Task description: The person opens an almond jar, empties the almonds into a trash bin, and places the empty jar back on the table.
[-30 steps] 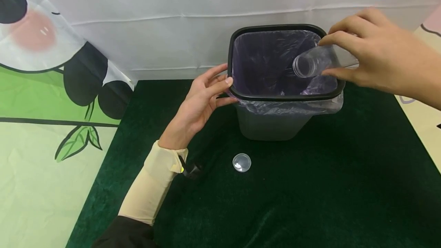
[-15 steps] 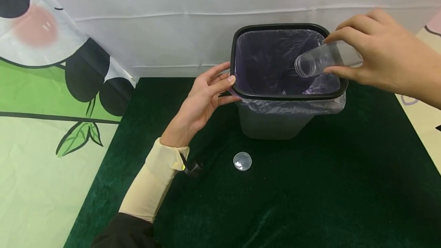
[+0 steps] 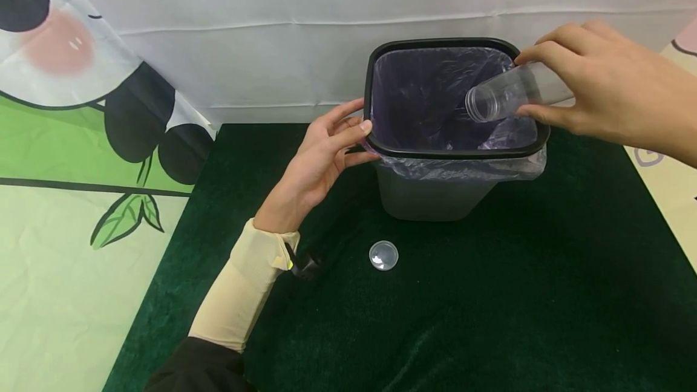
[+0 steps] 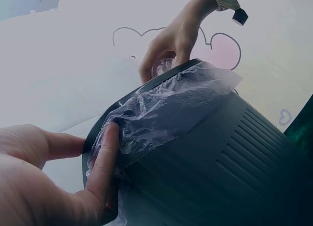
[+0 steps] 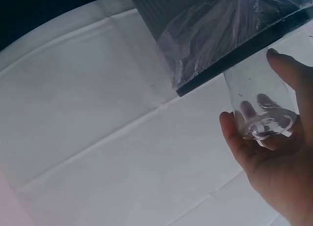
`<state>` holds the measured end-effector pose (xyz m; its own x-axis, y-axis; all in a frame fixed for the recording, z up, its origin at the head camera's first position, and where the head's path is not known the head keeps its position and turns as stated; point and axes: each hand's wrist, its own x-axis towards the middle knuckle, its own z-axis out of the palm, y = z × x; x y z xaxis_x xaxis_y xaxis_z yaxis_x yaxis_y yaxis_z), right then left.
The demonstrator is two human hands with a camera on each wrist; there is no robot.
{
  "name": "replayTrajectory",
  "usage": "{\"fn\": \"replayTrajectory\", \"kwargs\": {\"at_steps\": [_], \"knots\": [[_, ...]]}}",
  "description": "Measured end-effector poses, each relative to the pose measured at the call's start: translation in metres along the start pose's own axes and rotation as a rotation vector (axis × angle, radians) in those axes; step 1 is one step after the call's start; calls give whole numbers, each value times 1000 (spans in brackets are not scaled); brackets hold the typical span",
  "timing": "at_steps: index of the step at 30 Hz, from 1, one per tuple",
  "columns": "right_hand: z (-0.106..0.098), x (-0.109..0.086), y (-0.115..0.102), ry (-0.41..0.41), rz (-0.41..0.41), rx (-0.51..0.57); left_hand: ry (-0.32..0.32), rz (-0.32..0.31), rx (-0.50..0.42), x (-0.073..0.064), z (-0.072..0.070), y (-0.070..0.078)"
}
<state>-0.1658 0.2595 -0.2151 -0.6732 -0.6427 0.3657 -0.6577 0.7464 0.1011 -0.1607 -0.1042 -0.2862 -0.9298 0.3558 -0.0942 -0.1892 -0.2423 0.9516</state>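
A trash bin (image 3: 435, 195) with a black rim stands upright, lined with a thin translucent purple bag (image 3: 419, 95) folded over the edge. My left hand (image 3: 313, 162) grips the rim's left side, thumb on top and fingers below and behind; the left wrist view shows fingers (image 4: 108, 157) against the bag's fold. At the right, my right hand (image 3: 604, 86) holds a clear plastic jar (image 3: 503, 94) between thumb and fingers. The jar is tilted, its uncovered mouth pointing left and down over the bin's opening. In the right wrist view the jar's base (image 5: 269, 123) faces the palm.
A clear round lid (image 3: 383, 256) lies on the dark green cloth (image 3: 490, 307) in front of the bin. Behind the bin hangs a white curtain (image 3: 305, 59). A printed cloth (image 3: 60, 241) with cartoon shapes borders the left side.
Over the last second my right hand has slid slightly back along the jar, showing more of it. The jar stays tilted over the bin. My left hand keeps its grip on the rim.
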Motion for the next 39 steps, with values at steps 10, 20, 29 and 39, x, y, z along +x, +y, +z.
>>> {"fn": "replayTrajectory", "kwargs": {"at_steps": [10, 20, 29, 39], "knots": [[-10, 4, -7, 42, -235, -109, 7, 5, 11, 0, 0, 0], [-10, 10, -9, 49, -160, -44, 3, 6, 5, 0, 1, -1], [-13, 13, 0, -79, 133, -24, 8, 8, 8, 1, 2, -1], [-16, 20, 9, -162, 354, 61, 10, 10, 10, 1, 2, -1]]}}
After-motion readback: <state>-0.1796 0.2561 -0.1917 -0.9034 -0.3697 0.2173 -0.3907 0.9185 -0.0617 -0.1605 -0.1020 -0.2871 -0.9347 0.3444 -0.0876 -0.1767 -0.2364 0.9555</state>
